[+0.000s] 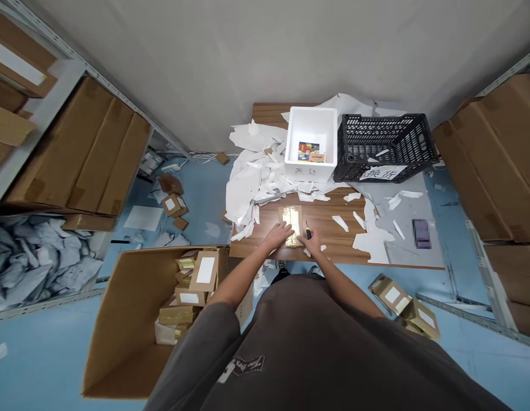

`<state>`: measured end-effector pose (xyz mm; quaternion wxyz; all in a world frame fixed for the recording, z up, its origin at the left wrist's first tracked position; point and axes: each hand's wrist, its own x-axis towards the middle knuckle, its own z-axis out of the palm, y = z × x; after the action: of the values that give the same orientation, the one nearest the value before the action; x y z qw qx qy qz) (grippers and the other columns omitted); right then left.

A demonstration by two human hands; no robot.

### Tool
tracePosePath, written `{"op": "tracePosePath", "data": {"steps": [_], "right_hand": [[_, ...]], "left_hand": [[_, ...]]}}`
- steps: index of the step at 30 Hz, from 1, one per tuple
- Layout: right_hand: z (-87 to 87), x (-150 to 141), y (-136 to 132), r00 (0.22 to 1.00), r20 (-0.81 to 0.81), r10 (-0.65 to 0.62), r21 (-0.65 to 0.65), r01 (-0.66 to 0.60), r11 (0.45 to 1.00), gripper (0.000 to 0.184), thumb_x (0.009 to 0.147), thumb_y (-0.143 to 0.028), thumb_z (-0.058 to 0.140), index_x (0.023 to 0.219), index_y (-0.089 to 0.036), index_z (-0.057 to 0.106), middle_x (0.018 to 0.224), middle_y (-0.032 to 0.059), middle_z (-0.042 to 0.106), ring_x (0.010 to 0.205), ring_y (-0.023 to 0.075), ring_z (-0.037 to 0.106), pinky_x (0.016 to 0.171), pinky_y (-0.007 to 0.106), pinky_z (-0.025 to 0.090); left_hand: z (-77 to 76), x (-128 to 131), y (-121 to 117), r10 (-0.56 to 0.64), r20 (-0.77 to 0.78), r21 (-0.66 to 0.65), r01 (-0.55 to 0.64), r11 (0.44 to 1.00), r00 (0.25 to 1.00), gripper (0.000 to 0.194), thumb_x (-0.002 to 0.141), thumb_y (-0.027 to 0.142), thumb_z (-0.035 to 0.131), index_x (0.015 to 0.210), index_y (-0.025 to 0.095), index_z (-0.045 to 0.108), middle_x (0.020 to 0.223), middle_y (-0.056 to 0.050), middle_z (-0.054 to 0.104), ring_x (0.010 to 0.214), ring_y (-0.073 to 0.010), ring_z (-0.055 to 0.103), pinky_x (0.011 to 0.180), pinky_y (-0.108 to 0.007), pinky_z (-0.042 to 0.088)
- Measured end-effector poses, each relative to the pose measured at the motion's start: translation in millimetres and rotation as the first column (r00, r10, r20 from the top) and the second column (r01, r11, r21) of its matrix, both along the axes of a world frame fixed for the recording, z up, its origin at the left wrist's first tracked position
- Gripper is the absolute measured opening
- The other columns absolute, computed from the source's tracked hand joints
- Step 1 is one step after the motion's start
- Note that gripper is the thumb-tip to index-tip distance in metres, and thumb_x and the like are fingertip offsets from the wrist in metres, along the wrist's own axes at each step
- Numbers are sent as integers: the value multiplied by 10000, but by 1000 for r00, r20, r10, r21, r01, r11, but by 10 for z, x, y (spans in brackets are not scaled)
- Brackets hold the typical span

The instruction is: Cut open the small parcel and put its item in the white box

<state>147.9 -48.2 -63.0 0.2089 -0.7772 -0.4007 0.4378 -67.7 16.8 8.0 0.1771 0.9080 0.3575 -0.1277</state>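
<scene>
Packet with a glossy, gold-toned face (pixel 292 216) lies flat on the wooden tabletop (pixel 327 228), near the front edge and directly before the person, between the two hands. Left hand (pixel 280 235) comes in from the side, fingers laid over the packet's near left part; too small to tell whether the thumb pinches or the palm merely presses. Right hand (pixel 313 243) is closed around a slim black-and-yellow tool (pixel 308 233), apparently a cutter, its narrow end pointing away from the body; the fingertips on that side sit close against the packet's lower right corner, contact likely. Whether a blade is out, cannot tell. Judgement on handling: the left hand ought to bear down firmly but stay well off any line the edge would follow, since a shiny, taped-looking surface could let both fingers and blade skid. A shallow stroke seems best, tip low, only as deep as the outer layer, because the contents don't show and could be scored. Short strokes look safer than one long pull, with wrist and forearm kept out of the path. Small white scraps (pixel 323 248) by the right hand might slip under the packet and make it rock; worth brushing aside. The big heap of torn white paper (pixel 244 191) lies farther left, beyond the left hand, leaving bare wood around the packet.
</scene>
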Motion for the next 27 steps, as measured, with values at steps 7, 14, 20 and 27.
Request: {"op": "tracePosePath", "data": {"steps": [7,14,20,27], "right_hand": [[-157,105,-77,996,17,-85,0,85,996,673,719,-538,818,1230,-227,510,1269,130,732,1156,302,706,954,354,559],[-176,167,399,1000,-14,-2,96,4,995,658,700,-481,823,1230,-242,515,1174,80,739,1095,282,688,943,354,547],[-1,163,743,997,7,72,91,-72,993,510,806,-488,754,1190,-255,512,1115,72,728,1088,278,689,942,360,542],[235,629,226,862,-134,489,76,-483,873,361,1054,-606,463,991,-262,556,800,16,673,791,225,654,734,291,526]], "left_hand": [[5,171,65,-88,5,55,88,995,996,335,980,123,619,1290,214,706,1378,-157,666,1424,-329,495,1123,-445,405],[23,347,-297,203,-54,9,-203,979,978,570,868,335,850,1367,152,643,1325,-198,678,1286,-360,569,1140,-486,395],[-61,610,-502,449,-64,19,-449,893,891,613,906,376,829,1441,165,616,1673,-213,487,1543,-372,440,1246,-479,354],[-79,624,-486,434,-54,-51,-437,898,899,769,850,302,859,1525,111,543,1701,-279,442,1586,-410,426,1251,-498,395]]}}
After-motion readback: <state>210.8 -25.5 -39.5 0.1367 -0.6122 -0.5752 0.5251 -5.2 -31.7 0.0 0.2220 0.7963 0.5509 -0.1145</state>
